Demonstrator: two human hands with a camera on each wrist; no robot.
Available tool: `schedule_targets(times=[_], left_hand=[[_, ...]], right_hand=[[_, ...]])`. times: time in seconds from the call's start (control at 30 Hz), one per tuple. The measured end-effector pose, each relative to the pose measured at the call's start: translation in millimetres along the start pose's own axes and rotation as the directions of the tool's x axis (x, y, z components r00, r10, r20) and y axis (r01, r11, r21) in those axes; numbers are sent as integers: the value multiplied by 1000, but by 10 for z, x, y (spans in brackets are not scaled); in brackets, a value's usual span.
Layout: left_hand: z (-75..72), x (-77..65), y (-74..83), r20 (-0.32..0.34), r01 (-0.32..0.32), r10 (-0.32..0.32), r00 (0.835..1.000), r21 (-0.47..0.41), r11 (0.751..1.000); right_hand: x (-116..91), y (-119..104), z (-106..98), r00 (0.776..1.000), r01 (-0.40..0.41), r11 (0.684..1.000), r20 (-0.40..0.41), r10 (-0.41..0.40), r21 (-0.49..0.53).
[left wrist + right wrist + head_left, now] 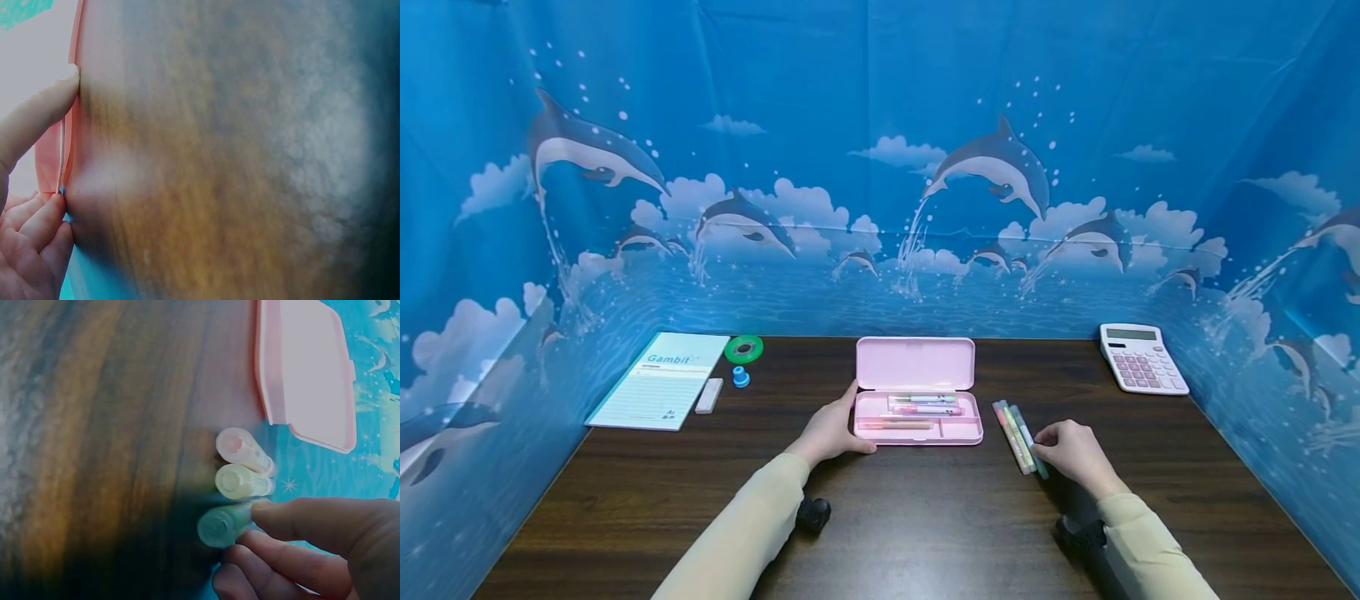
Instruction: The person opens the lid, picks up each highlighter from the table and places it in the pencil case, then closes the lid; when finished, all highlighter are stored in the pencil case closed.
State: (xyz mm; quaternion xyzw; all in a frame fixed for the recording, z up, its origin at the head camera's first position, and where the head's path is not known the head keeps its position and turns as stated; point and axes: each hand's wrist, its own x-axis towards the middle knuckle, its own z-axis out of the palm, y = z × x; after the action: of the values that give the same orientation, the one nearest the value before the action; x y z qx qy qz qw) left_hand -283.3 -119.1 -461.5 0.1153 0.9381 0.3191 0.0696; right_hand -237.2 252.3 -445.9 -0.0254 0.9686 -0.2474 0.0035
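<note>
Where right grip (1074, 455) pinches, green marker (217, 529) lies between fingertips (267, 514).

This is a desk-like workspace, screened off by a blue dolphin-print backdrop (820, 100) that runs along the far edge and both sides, its creases and soft folds showing it to be a hung sheet. The dark wood-grain table (925, 517) carries study or office supplies: a ruled notepad (655, 392) marked "Gambit", a white eraser (709, 396), a calculator (1142, 358), an open pink pencil case (916, 363) and slim markers (1017, 437). Whether a home, an office or a studio lies beyond the sheet cannot be told
</note>
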Motion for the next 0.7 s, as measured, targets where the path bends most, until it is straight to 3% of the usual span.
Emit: schedule_targets(times=[0.47,0.7], left_hand=[[13,13,-17,-5,-1,1,1000,-3,1000],[11,10,-17,-5,6,-6,1000,-1,1000]], right_hand=[[-5,6,-34,995,-103,995,0,103,16],[0,32,-30,995,-41,999,-89,42,15]])
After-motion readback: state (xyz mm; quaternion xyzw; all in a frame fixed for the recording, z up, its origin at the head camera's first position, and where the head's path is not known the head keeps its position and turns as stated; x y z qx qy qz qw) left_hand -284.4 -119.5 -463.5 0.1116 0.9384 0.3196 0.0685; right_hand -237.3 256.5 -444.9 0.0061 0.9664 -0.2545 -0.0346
